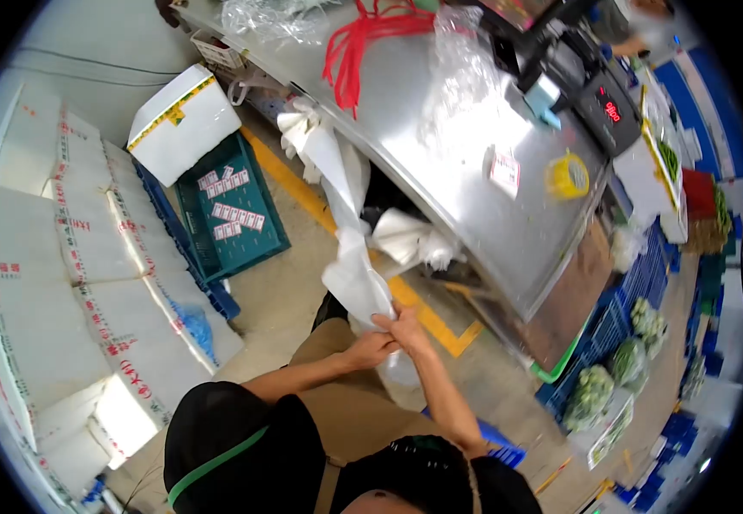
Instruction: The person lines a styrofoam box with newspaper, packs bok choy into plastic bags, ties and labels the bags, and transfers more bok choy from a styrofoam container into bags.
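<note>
Both hands meet at the middle of the view, in front of the body, on a long strip of white plastic film. My left hand and my right hand are closed on it, touching each other. The strip runs up from the fingers to a white bunched end near the metal table. Beside it, under the table's edge, hangs another bundle of white plastic.
Left of the table, a green crate holds printed labels beside a white foam box. White foam boxes are stacked at the far left. On the table lie red straps, yellow tape and a scale. Bagged vegetables sit at the right.
</note>
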Available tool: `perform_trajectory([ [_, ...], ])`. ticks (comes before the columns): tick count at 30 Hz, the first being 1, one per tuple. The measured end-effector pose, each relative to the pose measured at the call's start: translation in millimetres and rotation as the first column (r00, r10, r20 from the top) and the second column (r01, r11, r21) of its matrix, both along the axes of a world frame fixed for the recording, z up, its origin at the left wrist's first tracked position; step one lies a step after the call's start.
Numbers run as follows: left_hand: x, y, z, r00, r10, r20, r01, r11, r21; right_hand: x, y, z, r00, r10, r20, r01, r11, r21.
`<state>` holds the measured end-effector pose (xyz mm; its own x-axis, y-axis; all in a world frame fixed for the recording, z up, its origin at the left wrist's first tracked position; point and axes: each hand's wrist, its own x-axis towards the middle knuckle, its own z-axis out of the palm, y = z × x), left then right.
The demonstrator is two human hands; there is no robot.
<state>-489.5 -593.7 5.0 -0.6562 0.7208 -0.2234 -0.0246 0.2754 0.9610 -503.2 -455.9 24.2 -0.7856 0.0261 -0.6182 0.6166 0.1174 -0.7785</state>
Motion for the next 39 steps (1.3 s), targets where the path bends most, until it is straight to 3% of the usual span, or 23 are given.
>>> perform_trajectory([
  [4, -4, 17, 45, 0.903, -0.416, -0.104, 0.403, 0.906, -0.126, 60, 34, 19, 0.984, -0.175, 0.027, 0.167, 0.968, 0.186],
  [6, -19, 22, 71, 0.994, -0.073, -0.079, 0.082, 0.99, 0.118, 94, 63, 34, 0.985, -0.154, -0.083, 0.17, 0.952, 0.254],
  [8, -47, 42, 82, 0.899, 0.077, -0.432, 0.035, 0.969, 0.244, 125, 83, 65, 0.979, -0.152, -0.139, 0.185, 0.946, 0.267],
  [10, -58, 69, 61, 0.868, -0.037, -0.496, 0.15, 0.97, 0.189, 150, 95, 114, 0.975, -0.168, -0.148, 0.198, 0.956, 0.216],
  [13, -57, 99, 97, 0.837, -0.504, -0.214, 0.501, 0.862, -0.073, 192, 118, 151, 0.967, -0.203, -0.153, 0.238, 0.935, 0.262],
  [16, -31, 130, 120, 0.845, -0.535, -0.018, 0.532, 0.842, -0.089, 236, 139, 161, 0.925, -0.283, -0.255, 0.352, 0.889, 0.291],
  [17, -20, 140, 108, 0.85, -0.524, -0.058, 0.524, 0.851, -0.015, 252, 146, 154, 0.9, -0.313, -0.303, 0.403, 0.863, 0.303],
  [19, 1, 158, 119, 0.802, -0.589, -0.101, 0.582, 0.808, -0.086, 278, 151, 155, 0.847, -0.382, -0.37, 0.503, 0.8, 0.326],
  [21, 21, 174, 128, 0.795, -0.605, -0.046, 0.601, 0.795, -0.078, 304, 158, 139, 0.815, -0.285, -0.504, 0.577, 0.482, 0.659],
  [23, 42, 188, 132, 0.815, -0.569, 0.114, 0.573, 0.82, 0.0, 325, 157, 142, 0.823, -0.152, -0.547, 0.559, 0.052, 0.827],
  [26, 72, 209, 118, 0.808, -0.521, 0.274, 0.529, 0.847, 0.049, 341, 142, 138, 0.738, -0.279, -0.614, 0.613, -0.102, 0.783],
  [27, 85, 212, 118, 0.791, -0.543, 0.282, 0.545, 0.835, 0.08, 340, 132, 137, 0.689, -0.427, -0.586, 0.676, 0.084, 0.733],
  [29, 113, 216, 122, 0.757, -0.583, 0.295, 0.568, 0.811, 0.144, 326, 118, 124, 0.512, -0.72, -0.468, 0.853, 0.365, 0.372],
  [32, 135, 219, 126, 0.73, -0.67, 0.137, 0.667, 0.742, 0.068, 314, 115, 95, 0.263, -0.946, -0.188, 0.919, 0.305, -0.248],
  [33, 133, 219, 128, 0.738, -0.654, 0.167, 0.645, 0.756, 0.113, 315, 118, 89, 0.176, -0.961, -0.214, 0.907, 0.243, -0.344],
  [35, 107, 220, 133, 0.793, -0.499, 0.35, 0.469, 0.866, 0.171, 317, 120, 80, 0.003, -0.973, -0.232, 0.835, 0.13, -0.534],
  [36, 88, 220, 148, 0.796, -0.415, 0.44, 0.37, 0.91, 0.189, 326, 125, 78, -0.019, -0.976, -0.218, 0.854, 0.097, -0.512],
  [39, -30, 215, 206, 0.94, 0.023, 0.341, -0.069, 0.99, 0.122, 373, 144, 60, -0.078, -0.981, -0.179, 0.9, 0.008, -0.437],
])
